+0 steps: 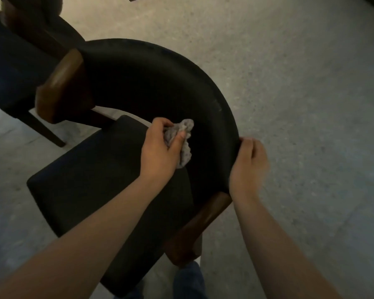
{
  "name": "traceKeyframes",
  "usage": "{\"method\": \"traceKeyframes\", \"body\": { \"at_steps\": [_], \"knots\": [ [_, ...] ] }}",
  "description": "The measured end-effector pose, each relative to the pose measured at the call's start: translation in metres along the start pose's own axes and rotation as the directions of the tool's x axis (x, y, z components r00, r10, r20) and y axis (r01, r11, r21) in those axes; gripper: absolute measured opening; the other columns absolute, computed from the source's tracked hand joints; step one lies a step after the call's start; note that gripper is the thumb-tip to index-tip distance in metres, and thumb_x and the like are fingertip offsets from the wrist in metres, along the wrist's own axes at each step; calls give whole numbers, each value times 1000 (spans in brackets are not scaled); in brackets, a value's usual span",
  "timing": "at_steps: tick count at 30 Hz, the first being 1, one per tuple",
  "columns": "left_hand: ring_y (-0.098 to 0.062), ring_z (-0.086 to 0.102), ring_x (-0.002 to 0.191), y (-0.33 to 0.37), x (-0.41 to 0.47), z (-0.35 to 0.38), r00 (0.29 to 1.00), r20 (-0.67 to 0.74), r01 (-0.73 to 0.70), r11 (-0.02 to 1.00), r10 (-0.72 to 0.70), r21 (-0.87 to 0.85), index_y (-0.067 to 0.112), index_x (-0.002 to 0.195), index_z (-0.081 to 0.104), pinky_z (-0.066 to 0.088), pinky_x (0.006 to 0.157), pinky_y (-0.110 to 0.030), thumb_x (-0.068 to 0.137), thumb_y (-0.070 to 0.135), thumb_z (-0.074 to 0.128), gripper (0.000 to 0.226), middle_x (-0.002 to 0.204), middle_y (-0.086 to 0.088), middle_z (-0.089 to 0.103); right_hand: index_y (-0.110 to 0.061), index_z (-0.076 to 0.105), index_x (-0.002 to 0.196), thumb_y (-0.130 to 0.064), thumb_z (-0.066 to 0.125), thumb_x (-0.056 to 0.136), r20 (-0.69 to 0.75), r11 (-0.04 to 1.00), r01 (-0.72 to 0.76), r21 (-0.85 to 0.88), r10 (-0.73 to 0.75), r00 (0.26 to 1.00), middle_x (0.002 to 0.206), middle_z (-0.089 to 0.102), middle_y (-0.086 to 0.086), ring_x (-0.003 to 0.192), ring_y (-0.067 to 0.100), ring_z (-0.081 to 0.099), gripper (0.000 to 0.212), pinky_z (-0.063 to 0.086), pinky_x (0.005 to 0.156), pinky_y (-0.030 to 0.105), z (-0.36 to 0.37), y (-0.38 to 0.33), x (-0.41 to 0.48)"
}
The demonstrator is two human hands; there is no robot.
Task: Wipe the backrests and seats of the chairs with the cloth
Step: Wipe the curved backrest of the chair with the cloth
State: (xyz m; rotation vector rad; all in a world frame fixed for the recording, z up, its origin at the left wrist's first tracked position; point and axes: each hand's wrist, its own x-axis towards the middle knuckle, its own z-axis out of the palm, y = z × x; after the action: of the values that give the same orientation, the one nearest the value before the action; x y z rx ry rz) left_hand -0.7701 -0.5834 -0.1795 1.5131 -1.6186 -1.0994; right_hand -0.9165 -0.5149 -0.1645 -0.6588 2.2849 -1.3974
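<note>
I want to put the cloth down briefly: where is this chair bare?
The seat is bare between its outer edges and the left arm. Crowded by the backrest: the left hand holds the cloth there, the right hand holds the rim.

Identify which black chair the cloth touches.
The nearer black padded chair with curved backrest: the left hand holds the crumpled grey cloth against it. The far black chair is untouched.
</note>
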Motion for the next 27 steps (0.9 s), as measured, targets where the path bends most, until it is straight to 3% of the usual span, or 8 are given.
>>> {"method": "traceKeyframes", "body": {
  "at_steps": [5, 10, 14, 18, 20, 24, 27],
  "knots": [
    [5, 56, 94, 19, 4, 5, 998, -55, -12, 999, 10, -33, 31, 108, 54, 48, 71, -8, 91, 40, 61, 21, 109, 11, 55, -34, 58, 79, -27, 43, 101, -18, 1000, 6, 21, -6, 1000, 72, 55, -12, 66, -8, 52, 27, 39, 55, 7, 5, 6, 2],
    [9, 50, 96, 51, 8, 20, 991, -96, -103, 993, 96, -66, 32, 100, 59, 37, 78, 2, 90, 38, 65, 13, 107, 11, 51, -26, 59, 82, -20, 42, 101, -67, 998, 68, -6, -68, 995, 66, 53, -14, 62, -10, 51, 26, 37, 54, 6, 7, 4, 0],
    [-2, 51, 99, 72, 11, 43, 968, -78, -239, 971, 238, -2, 29, 98, 67, 43, 85, -12, 83, 38, 72, 17, 105, 10, 50, -24, 59, 79, -15, 42, 101, -69, 996, 91, -9, -91, 993, 64, 52, -15, 59, -11, 50, 28, 36, 52, 5, 6, 4, -2],
    [-12, 51, 96, 72, 26, 64, 964, -87, -236, 961, 250, 143, 21, 97, 68, 48, 82, -29, 81, 41, 74, 26, 102, 4, 51, -18, 62, 83, -16, 41, 101, -52, 997, 76, -16, -77, 996, 66, 53, -14, 60, -7, 51, 27, 36, 52, 7, 6, 7, -1],
    [-10, 53, 90, 69, 33, 69, 963, -168, -193, 974, 211, 116, 23, 93, 64, 49, 77, -26, 84, 43, 70, 23, 100, 6, 51, -19, 61, 85, -17, 41, 101, -46, 997, 66, -26, -68, 997, 69, 54, -13, 62, -5, 51, 26, 36, 54, 9, 6, 7, 0],
    [2, 54, 82, 50, 32, 73, 943, -330, 24, 998, -43, -63, 34, 91, 53, 40, 67, -9, 91, 45, 59, 12, 96, 16, 46, -23, 61, 87, -18, 42, 100, -45, 997, 63, -38, -64, 997, 72, 56, -14, 66, -6, 52, 23, 36, 55, 8, 5, 6, 0],
    [1, 54, 81, 22, 21, 68, 930, -324, 157, 984, -176, -83, 32, 93, 54, 42, 67, -13, 93, 41, 57, 10, 96, 15, 47, -25, 61, 88, -20, 43, 100, -51, 997, 60, -50, -63, 997, 73, 58, -13, 66, -4, 53, 23, 39, 55, 7, 5, 4, -1]
  ]
}}
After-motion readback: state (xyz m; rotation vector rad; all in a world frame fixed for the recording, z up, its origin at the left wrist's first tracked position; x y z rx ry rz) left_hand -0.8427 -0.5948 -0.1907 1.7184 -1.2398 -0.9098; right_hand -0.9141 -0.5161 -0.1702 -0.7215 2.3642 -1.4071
